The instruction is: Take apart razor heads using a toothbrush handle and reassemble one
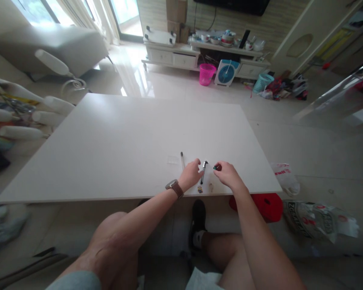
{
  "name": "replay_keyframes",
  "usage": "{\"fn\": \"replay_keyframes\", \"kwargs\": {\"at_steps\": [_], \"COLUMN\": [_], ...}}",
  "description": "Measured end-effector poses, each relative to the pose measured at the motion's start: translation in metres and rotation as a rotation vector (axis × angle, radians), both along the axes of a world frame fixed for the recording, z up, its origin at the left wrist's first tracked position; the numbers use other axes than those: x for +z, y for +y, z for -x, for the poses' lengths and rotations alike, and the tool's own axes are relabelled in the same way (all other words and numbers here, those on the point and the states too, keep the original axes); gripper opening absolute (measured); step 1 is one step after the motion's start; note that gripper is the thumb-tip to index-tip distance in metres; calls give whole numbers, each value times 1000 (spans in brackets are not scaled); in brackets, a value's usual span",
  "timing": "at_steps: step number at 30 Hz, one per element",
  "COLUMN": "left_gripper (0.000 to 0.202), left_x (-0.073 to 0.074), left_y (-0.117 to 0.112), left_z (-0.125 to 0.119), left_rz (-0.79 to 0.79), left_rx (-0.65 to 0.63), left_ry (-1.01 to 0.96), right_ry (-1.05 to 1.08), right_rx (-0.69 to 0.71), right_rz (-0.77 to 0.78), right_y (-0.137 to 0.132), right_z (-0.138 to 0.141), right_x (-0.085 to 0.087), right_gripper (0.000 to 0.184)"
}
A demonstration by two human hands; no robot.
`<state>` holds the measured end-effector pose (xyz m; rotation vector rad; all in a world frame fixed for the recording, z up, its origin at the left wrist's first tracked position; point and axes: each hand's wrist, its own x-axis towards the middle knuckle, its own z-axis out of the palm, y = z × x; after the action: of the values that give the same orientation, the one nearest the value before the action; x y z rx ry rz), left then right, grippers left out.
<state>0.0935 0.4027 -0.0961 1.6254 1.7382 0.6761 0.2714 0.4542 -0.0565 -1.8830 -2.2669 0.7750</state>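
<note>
The right hand [226,173] pinches a tiny green thing [215,167] that could slip. The left hand [191,175] has bent fingers, spread apart; a bump could roll the pen [203,177], lying between both hands.

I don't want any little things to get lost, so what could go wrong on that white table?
The little colourful piece lies close to the front edge of the white table, so a bump might knock it off. The tiny dark-green thing in the right hand could slip out and be hard to find. And the pale stick with a dark end might roll if the left hand, close beside it, nudges it.
</note>
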Motion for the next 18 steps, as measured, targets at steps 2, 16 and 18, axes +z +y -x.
{"fn": "replay_keyframes", "kwargs": {"at_steps": [2, 16, 18], "left_gripper": [33, 48, 46], "left_x": [7, -9, -6], "left_y": [4, -13, -14], "left_z": [24, 106, 110], "left_rz": [-58, -1, 9], "left_rx": [59, -52, -43], "left_ry": [100, 514, 504], "right_ry": [31, 134, 117], "right_rx": [-9, 62, 88], "right_rz": [-1, -17, -6], "right_y": [-2, -7, -7], "right_z": [0, 28, 33], "right_x": [5, 22, 20], "right_gripper": [11, 10, 11]}}
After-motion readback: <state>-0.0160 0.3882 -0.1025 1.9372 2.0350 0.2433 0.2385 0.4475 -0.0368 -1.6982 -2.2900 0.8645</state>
